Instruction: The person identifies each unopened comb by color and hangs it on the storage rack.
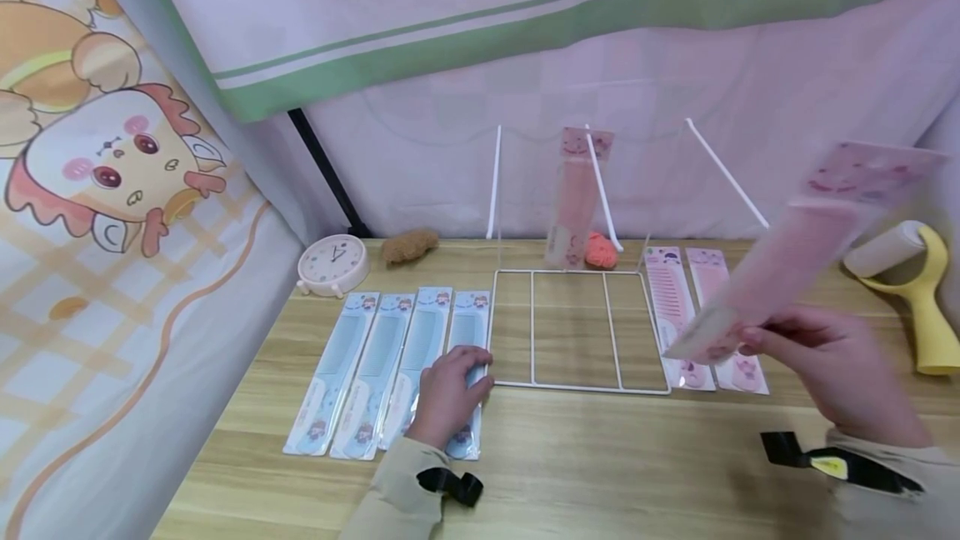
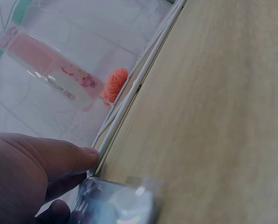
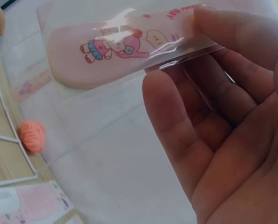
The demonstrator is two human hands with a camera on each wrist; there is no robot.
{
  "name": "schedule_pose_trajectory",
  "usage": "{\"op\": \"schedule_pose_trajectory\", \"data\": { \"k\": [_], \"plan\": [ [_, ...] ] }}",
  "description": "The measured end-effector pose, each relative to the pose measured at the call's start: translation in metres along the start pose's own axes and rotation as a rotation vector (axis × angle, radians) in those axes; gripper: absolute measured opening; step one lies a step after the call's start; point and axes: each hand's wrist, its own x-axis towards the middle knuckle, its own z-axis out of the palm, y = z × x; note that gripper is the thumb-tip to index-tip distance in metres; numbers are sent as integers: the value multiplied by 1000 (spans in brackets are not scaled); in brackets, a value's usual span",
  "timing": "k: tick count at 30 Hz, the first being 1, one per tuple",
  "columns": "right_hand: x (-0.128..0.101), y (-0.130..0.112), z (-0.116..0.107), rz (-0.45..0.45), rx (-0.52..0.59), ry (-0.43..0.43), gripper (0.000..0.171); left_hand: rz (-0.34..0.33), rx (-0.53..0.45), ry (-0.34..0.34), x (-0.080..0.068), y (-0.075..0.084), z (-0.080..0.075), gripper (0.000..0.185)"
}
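Observation:
My right hand [image 1: 832,357] pinches the lower end of a pink packaged comb [image 1: 795,248], raised and tilted at the right. Its cartoon-printed handle [image 3: 110,44] shows close up in the right wrist view. At the near left side of a white wire rack [image 1: 570,387], my left hand [image 1: 450,386] grips the frame, thumb on the wire [image 2: 111,130]. Beneath that hand lies a blue packaged comb [image 1: 470,319], partly covered. Another pink packaged comb [image 1: 576,198] stands upright at the rack's middle prong [image 1: 602,190].
More blue packaged combs [image 1: 351,357] lie left of the rack, two pink ones [image 1: 667,282] right of it. Behind are a round clock [image 1: 333,263], a brown lump [image 1: 408,247] and a coral yarn ball [image 1: 600,251]. A yellow-handled roller [image 1: 930,307] lies far right.

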Motion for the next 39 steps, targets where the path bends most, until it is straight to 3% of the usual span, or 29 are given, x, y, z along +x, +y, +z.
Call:
{"op": "schedule_pose_trajectory", "data": {
  "k": [4,11,22,32,39],
  "plan": [
    [2,-3,8,4,-34,-37,25,6,2,5,0,0,0,25],
    [4,-2,20,15,-200,-85,23,6,4,4,0,0,0,25],
    [8,-4,45,10,-332,-144,15,3,-6,7,0,2,-2,25],
    [13,7,76,-24,-274,-218,7,1,-1,-1,0,2,-2,25],
    [12,12,89,-34,-249,-197,12,0,-9,1,0,1,-2,24]
  ]
}}
